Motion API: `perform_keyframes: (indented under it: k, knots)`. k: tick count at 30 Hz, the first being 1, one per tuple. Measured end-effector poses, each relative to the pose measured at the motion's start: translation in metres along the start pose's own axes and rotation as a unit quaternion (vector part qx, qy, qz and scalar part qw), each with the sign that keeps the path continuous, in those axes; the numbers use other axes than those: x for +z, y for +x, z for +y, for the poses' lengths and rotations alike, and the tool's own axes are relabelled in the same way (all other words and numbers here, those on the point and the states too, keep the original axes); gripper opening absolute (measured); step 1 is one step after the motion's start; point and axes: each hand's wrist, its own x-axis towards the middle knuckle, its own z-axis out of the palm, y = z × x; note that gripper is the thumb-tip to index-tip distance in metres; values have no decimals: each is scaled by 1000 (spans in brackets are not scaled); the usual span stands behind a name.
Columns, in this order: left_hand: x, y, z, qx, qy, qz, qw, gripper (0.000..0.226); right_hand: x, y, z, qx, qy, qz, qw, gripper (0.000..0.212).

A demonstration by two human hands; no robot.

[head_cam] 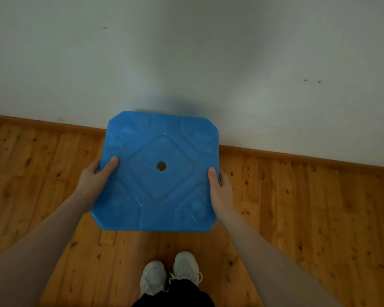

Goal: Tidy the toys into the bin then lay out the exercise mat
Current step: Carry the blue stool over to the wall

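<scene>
Between both hands, blue plastic panel, unlabelled.

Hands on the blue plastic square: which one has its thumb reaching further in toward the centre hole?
The left hand: its thumb angles inward across the blue plastic square, while the right hand keeps its thumb along the edge.

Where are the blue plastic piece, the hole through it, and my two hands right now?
blue plastic piece (142, 213): head view, on its lower flat face.
hole (161, 166): head view, at the piece's middle.
left hand (95, 180): head view, on the back of the hand.
right hand (221, 191): head view, on the back of the hand.
</scene>
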Motion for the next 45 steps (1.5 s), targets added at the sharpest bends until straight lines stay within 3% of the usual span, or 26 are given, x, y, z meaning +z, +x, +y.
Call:
perform_keyframes:
  k: [15,24,31,36,40,45]
  knots:
    - [-18,25,7,35,59,15,998,61,34,3,10,-5,12,46,999,55]
    - [-11,17,-1,45,132,43,989,62,32,-1,18,12,-9,22,1000,60]
    - [-2,-14,31,79,227,77,967,51,9,-18,-19,48,-31,-6,998,62]
    - [10,-79,98,127,251,3,960,56,-26,-57,-84,36,-59,40,997,62]
    - [13,-139,160,162,300,-78,937,72,-67,-105,-151,4,-53,64,997,57]
    - [20,-208,242,229,317,-175,904,75,-123,-167,-223,-39,-55,104,992,59]
